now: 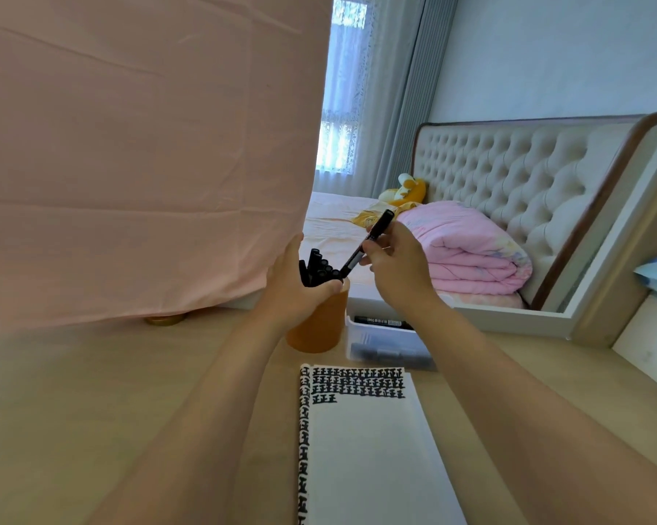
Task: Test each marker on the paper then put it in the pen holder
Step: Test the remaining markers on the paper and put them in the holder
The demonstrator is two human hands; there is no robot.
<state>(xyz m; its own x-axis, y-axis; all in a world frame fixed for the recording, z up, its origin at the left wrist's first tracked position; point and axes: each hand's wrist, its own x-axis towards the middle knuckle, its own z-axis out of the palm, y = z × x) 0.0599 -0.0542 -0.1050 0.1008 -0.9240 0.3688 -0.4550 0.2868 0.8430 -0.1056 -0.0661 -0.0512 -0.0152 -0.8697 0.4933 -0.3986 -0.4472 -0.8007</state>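
The left hand [294,288] grips the orange pen holder [319,327], full of black markers [317,269]. The right hand [398,267] pinches one marker [370,240] slanting into the holder's rim. Paper [368,441] lies just before the holder; a clear box [387,344] sits just right of it.

Soft daylight from the curtained window [344,89]; wide-angle bending at edges, slightly hazy.

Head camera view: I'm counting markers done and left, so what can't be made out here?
Head view only:
- Pen holder: the left hand gripping its rim hides how many markers stand inside.
- Marker pinched by the right hand: its lower end is hidden among the others.
- Clear box: contents blurred, partly behind the right forearm.
- Paper: bottom cut off by the frame edge.
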